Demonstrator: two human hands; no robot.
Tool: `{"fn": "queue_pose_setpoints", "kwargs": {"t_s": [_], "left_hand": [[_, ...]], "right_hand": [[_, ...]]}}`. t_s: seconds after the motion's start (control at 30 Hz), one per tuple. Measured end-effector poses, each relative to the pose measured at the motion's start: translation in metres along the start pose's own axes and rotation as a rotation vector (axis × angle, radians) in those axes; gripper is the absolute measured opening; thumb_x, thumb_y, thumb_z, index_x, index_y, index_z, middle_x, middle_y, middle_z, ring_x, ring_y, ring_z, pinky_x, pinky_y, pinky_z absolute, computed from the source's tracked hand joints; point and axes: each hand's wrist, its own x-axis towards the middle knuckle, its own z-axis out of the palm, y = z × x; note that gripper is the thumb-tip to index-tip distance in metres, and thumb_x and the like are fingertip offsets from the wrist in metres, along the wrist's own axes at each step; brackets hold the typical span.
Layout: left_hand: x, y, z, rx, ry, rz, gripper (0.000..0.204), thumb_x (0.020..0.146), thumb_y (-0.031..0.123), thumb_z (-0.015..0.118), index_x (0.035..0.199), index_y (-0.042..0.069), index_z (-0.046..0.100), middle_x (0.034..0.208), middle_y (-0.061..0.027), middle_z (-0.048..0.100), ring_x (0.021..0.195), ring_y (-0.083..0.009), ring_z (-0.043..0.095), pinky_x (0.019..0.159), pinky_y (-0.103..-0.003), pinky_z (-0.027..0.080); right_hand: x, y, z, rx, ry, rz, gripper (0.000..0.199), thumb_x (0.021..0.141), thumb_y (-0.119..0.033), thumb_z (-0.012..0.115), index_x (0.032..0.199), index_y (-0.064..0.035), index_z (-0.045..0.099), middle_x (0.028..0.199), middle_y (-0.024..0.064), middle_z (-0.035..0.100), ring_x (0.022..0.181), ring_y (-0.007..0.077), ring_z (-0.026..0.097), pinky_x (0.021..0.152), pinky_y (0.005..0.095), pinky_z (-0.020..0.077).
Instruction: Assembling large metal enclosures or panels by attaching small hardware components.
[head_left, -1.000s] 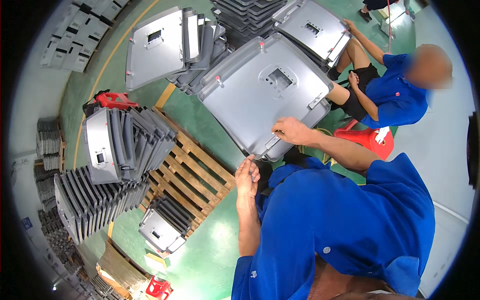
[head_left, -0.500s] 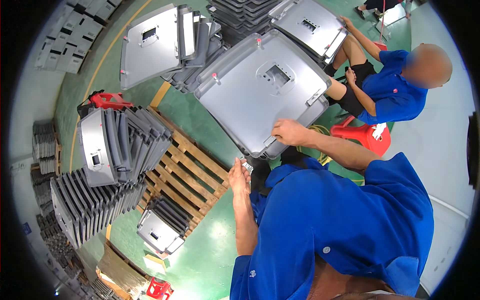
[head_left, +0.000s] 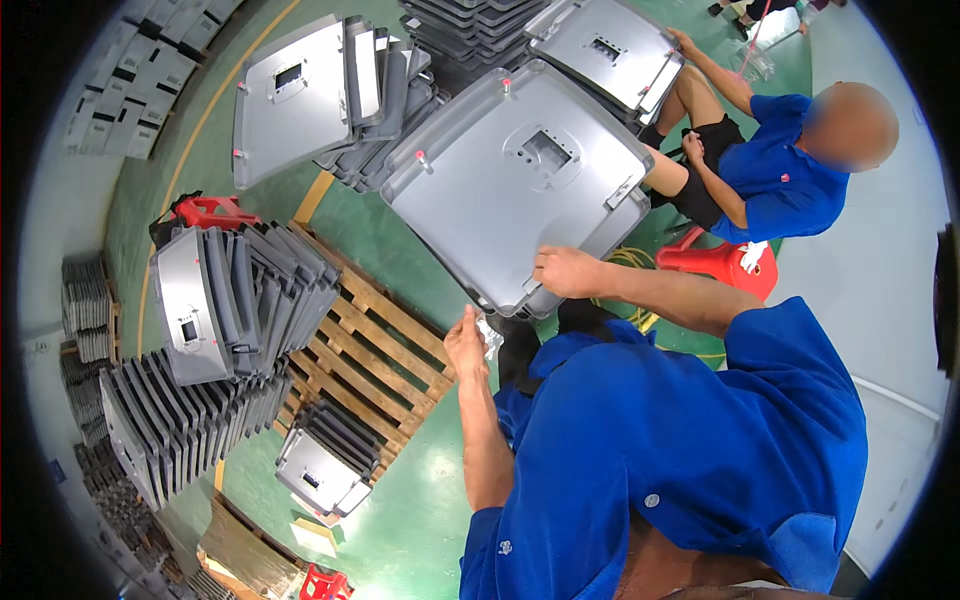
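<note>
A large grey metal panel with a rectangular cut-out and two red-pink corner pieces lies before me, another panel's edge showing below it. At its near corner, my right hand has its fingers closed by a small metal strip. What those fingertips hold, if anything, is hidden. My left hand is raised just left of that corner, thumb and fingers together. A crinkled, shiny, clear-looking piece shows beside it; whether the fingers hold it or something smaller I cannot make out.
A seated co-worker in blue touches another grey panel at the upper right. Stacked panels stand at the upper left, more on the left. A wooden pallet, red stools and a yellow hose are nearby.
The whole view has shifted slightly, with the panels appearing a little further left. Both my hands stay near the panel's near corner, their fingers still closed.
</note>
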Motion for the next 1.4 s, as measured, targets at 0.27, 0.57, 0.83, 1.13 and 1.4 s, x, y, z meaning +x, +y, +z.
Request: {"fn": "queue_pose_setpoints", "kwargs": {"t_s": [0.27, 0.57, 0.83, 1.13, 1.4], "left_hand": [[0.019, 0.004, 0.006, 0.131, 0.018, 0.045, 0.042, 0.088, 0.038, 0.069, 0.099, -0.003, 0.069, 0.054, 0.0073, 0.036, 0.043, -0.0031, 0.03, 0.038, -0.021, 0.02], [0.053, 0.029, 0.014, 0.51, 0.042, 0.452, 0.055, 0.083, 0.037, 0.075, 0.085, -0.017, 0.065, 0.062, -0.0067, 0.053, 0.06, -0.0135, 0.042, 0.055, -0.033, 0.041], [0.08, 0.052, 0.027, 0.666, 0.026, 0.503, 0.062, 0.083, 0.039, 0.073, 0.057, -0.009, 0.045, 0.051, -0.0061, 0.034, 0.054, -0.0175, 0.029, 0.05, -0.041, 0.03], [0.079, 0.056, 0.041, 0.862, 0.113, 0.529, 0.047, 0.082, 0.026, 0.067, 0.061, -0.013, 0.05, 0.049, -0.016, 0.045, 0.051, -0.0226, 0.039, 0.055, -0.047, 0.038], [0.051, 0.069, 0.057, 0.837, 0.21, 0.639, 0.039, 0.081, 0.02, 0.061, 0.065, -0.014, 0.053, 0.05, -0.0196, 0.048, 0.048, -0.0268, 0.04, 0.052, -0.046, 0.037]], "right_hand": [[-0.005, 0.0, 0.005, 0.077, 0.125, 0.013, 0.016, 0.077, -0.011, 0.054, 0.083, -0.0012, 0.065, 0.088, 0.012, 0.062, 0.094, 0.0293, 0.059, 0.076, 0.0385, 0.0539], [-0.043, -0.022, -0.046, 0.539, 0.61, 0.845, 0.021, 0.081, -0.021, 0.066, 0.088, -0.0012, 0.065, 0.085, 0.0147, 0.065, 0.083, 0.0313, 0.064, 0.073, 0.0412, 0.0514], [-0.065, 0.032, 0.004, 1.561, 0.614, 1.386, 0.043, 0.084, -0.029, 0.073, 0.099, 0.0086, 0.058, 0.081, 0.0099, 0.06, 0.064, 0.0164, 0.062, 0.053, 0.028, 0.0542], [-0.049, 0.053, 0.027, 1.779, 0.606, 1.335, 0.027, 0.08, -0.014, 0.071, 0.093, 0.0052, 0.058, 0.076, 0.0099, 0.057, 0.062, 0.0204, 0.059, 0.052, 0.0363, 0.0544], [-0.045, 0.055, 0.022, 1.789, 0.764, 1.264, 0.016, 0.074, -0.004, 0.064, 0.089, -0.0009, 0.058, 0.067, 0.0043, 0.052, 0.053, 0.0136, 0.046, 0.043, 0.0299, 0.0333]]}}
